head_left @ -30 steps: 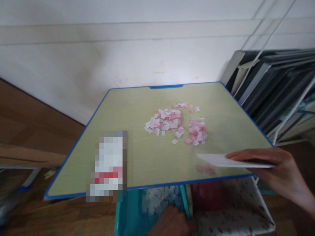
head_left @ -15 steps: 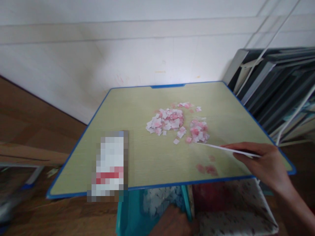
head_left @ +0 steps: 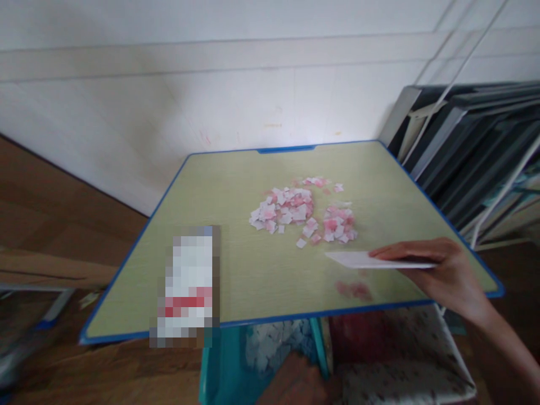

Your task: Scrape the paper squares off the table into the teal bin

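Note:
My right hand [head_left: 447,270] pinches a thin, stiff white card [head_left: 350,260] between thumb and fingers. The card hangs just above the board [head_left: 261,281], tipped so that its white face shows, in front of the right-hand pile of pink-and-white paper squares [head_left: 340,225]. A larger pile of the same squares [head_left: 289,206] lies to the left, with loose bits around both. Low in the view, my left hand [head_left: 297,379] is curled over a teal tray [head_left: 225,360] of white pieces [head_left: 274,340]. Its fingertips are hidden in shadow, so what it grips cannot be made out.
Red smudges [head_left: 354,289] mark the board's near part. A blurred-out rectangle [head_left: 189,270] lies at its left. Below its front edge stands a box with a speckled wall [head_left: 405,382]. Dark panels [head_left: 476,140] lean at the right, and a brown carton [head_left: 63,225] stands left.
The card has drawn back from the right-hand pile toward me and tilted, so its face now shows instead of its edge. My left hand has hardly moved.

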Motion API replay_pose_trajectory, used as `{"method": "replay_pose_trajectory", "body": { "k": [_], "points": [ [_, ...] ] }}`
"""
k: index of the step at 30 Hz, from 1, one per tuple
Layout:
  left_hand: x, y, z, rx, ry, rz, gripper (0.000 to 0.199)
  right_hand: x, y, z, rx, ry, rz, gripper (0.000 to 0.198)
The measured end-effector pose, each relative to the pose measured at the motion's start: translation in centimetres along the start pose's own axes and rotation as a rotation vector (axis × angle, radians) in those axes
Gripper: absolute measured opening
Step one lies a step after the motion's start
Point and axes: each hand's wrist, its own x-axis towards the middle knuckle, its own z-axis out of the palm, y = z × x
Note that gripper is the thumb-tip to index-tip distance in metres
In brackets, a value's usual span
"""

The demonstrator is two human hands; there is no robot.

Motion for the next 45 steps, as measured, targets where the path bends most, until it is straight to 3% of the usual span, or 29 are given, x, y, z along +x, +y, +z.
{"method": "replay_pose_trajectory", "body": {
  "k": [6, 12, 15, 18, 23, 32, 40, 45],
  "points": [
    [0.1, -0.1, 0.7, -0.019, -0.007, -0.010, 0.005, 1.0, -0.2, 2.3, 0.007, 0.024, 0.007, 0.020],
    [0.2, 0.0, 0.1, -0.030, -0.037, -0.018, 0.008, -0.3, -0.7, 0.4, -0.008, -0.047, 0.008, 0.020],
    [0.2, 0.0, 0.0, -0.024, -0.023, 0.000, 0.008, -0.3, -0.9, 0.1, -0.015, -0.010, 0.010, 0.020],
    [0.2, -0.2, 0.3, -0.010, -0.013, 0.007, 0.008, 0.3, -1.0, 1.3, -0.051, 0.056, 0.023, 0.022],
    [0.4, -0.3, 1.0, -0.002, -0.024, -0.029, 0.007, 0.7, -1.1, 3.3, -0.082, 0.036, 0.003, 0.026],
    [0.3, -0.1, 0.3, -0.001, -0.005, 0.008, 0.011, -0.6, -1.2, 0.5, -0.032, -0.027, 0.003, 0.024],
    [0.5, -0.1, 1.2, 0.003, -0.014, -0.011, 0.012, 0.7, -0.9, 3.3, -0.089, 0.073, 0.002, 0.025],
    [0.3, -0.2, 0.6, -0.068, -0.003, -0.017, 0.007, -0.5, -0.9, 2.4, -0.086, 0.021, -0.055, 0.031]
  ]
}}
